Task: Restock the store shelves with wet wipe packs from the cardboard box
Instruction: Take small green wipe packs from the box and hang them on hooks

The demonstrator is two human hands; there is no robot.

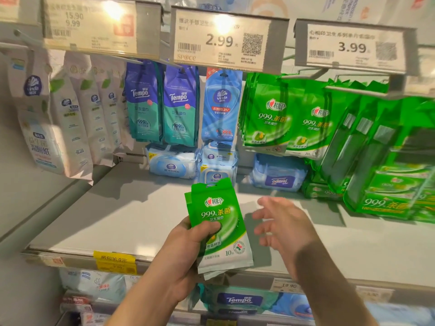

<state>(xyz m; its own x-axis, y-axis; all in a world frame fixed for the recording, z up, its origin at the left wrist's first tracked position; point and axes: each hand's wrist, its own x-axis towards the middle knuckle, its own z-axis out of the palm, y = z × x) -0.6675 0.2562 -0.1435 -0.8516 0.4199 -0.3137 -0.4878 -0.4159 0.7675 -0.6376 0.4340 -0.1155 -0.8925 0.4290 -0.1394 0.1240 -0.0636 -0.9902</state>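
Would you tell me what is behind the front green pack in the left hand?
At least one more green pack peeks out behind the front green pack gripped by the left hand; the exact count is hidden.

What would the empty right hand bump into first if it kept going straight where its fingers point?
Probably the green wipe packs held in the left hand. The right hand is open, its fingers aimed left towards them, with a small gap showing. Depth is hard to judge, so it might pass just behind them.

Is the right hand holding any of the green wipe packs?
No, the right hand is open beside the green wipe packs, which the left hand grips.
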